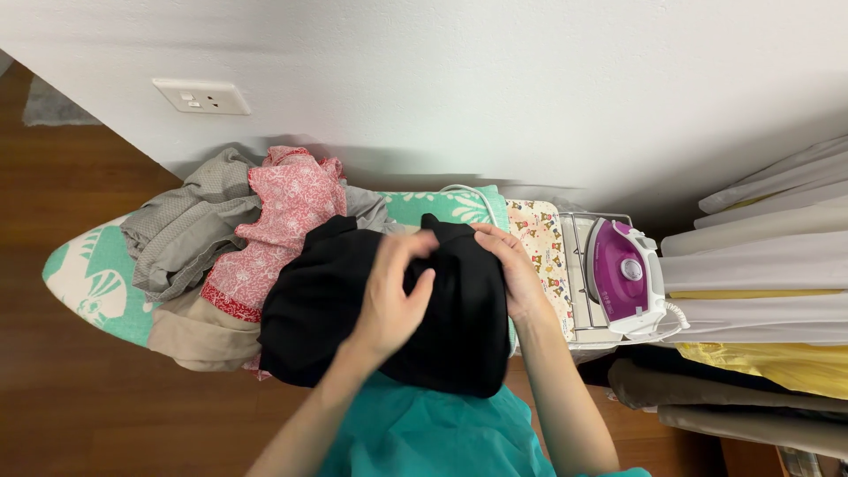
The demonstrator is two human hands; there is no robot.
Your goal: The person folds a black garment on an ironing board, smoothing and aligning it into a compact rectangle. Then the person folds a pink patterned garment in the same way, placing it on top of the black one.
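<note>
Head cam, what's the cloth?

> Soft matte black garment (459, 327), bunched on the ironing board (88, 274). Left hand (393, 300) and right hand (512, 269) both pinch its top edge.

Anything hidden?

> Its lower edge hangs off the board toward the person; pink patterned cloth (283, 221) beside it.

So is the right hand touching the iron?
Apart. The head view shows the right hand on the black garment, with patterned cloth and bare rack lying between it and the purple iron.
</note>
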